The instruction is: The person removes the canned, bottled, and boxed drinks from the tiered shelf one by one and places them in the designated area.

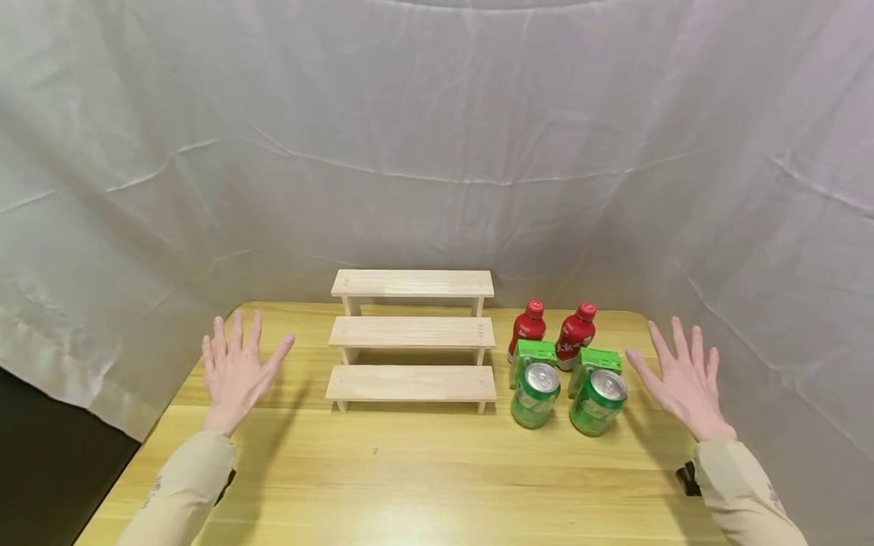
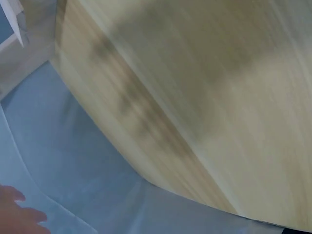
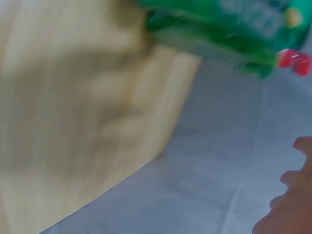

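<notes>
My left hand (image 1: 236, 373) is spread over the left side of the wooden table, holding nothing. On the right, my right hand (image 1: 686, 384) is also spread and holds nothing. Nearest to it is a green can (image 1: 598, 403), with another green can (image 1: 536, 396) to its left. Behind the cans stand two green cartons, one at left (image 1: 535, 352) and one at right (image 1: 600, 360), partly hidden. Two red bottles, one left (image 1: 528, 326) and one right (image 1: 576, 335), stand at the back. In the wrist views only some fingertips (image 2: 22, 214) (image 3: 287, 195) show.
A pale wooden three-step rack (image 1: 413, 332) stands at the middle back of the table (image 1: 382, 485), its steps bare. Grey-white cloth (image 1: 437, 152) hangs behind and along both sides. A dark area (image 1: 55, 455) lies beyond the table's left edge.
</notes>
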{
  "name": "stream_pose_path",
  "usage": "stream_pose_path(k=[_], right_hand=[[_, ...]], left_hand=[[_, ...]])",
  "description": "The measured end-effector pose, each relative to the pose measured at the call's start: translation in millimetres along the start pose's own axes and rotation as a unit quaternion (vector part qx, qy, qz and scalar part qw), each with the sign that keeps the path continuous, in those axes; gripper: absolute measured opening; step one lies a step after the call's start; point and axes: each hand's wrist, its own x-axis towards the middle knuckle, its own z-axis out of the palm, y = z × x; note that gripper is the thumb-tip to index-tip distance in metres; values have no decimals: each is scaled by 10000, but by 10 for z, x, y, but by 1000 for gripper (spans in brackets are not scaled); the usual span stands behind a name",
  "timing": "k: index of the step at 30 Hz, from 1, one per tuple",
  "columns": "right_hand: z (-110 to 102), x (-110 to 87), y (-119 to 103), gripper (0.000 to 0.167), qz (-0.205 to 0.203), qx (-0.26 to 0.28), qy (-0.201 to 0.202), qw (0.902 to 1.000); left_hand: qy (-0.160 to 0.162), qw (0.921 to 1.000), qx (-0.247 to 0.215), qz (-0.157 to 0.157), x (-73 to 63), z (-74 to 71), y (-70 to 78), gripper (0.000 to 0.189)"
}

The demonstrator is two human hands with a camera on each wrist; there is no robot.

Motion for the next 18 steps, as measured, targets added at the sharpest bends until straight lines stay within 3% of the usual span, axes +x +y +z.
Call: stream_pose_path(k=[6, 18], right_hand=[[112, -24, 143, 76, 155, -50, -284, 9995], [202, -7, 136, 77, 191, -82, -460, 9987]], left_hand=[[-460, 9988, 81, -147, -21, -4, -66, 91], [-736, 9969, 140, -226, -81, 56, -86, 92]])
